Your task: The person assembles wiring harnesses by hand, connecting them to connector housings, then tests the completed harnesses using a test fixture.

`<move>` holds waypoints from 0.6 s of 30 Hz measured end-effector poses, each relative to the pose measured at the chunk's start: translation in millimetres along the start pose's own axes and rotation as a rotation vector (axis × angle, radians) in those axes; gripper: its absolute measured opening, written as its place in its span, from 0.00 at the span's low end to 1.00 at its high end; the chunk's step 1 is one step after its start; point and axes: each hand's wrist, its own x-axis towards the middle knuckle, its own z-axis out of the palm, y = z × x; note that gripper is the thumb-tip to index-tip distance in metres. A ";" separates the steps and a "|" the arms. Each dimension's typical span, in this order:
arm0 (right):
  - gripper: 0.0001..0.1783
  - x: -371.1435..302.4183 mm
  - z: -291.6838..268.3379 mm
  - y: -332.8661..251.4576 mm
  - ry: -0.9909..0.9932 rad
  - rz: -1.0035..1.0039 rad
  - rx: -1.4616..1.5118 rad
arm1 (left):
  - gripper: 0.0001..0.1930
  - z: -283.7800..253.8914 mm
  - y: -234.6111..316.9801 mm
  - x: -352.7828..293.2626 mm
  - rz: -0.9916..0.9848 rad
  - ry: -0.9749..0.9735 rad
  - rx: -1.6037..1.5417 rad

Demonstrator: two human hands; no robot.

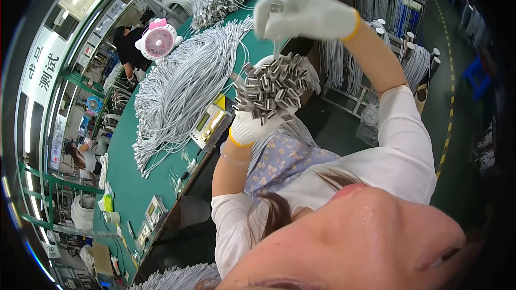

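My left hand (251,128), in a white knit glove with a yellow cuff, is closed round a thick bundle of grey USB cables (274,86). Their metal plugs fan out in a dense cluster above the glove, and the cable lengths hang down past my lap. Above the bundle, my gloved right hand (309,16) is raised and slightly blurred. Its fingers are closed on one or more USB cables, with a metal plug (275,8) showing against the glove and another plug at the fingertips. A pale strand runs down from it toward the bundle.
A large heap of grey cables (188,86) covers part of the green table (156,193). On the table are a small tester (209,126) with a display, a pink-and-white fan (158,42) and another device (156,210). Racks of hanging cables (387,0) stand to the right. Two people work at left.
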 end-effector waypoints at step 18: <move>0.17 27.1 0.0 -15.4 0.129 -0.154 -0.344 | 0.19 -1.2 -5.9 -4.6 0.186 0.189 0.751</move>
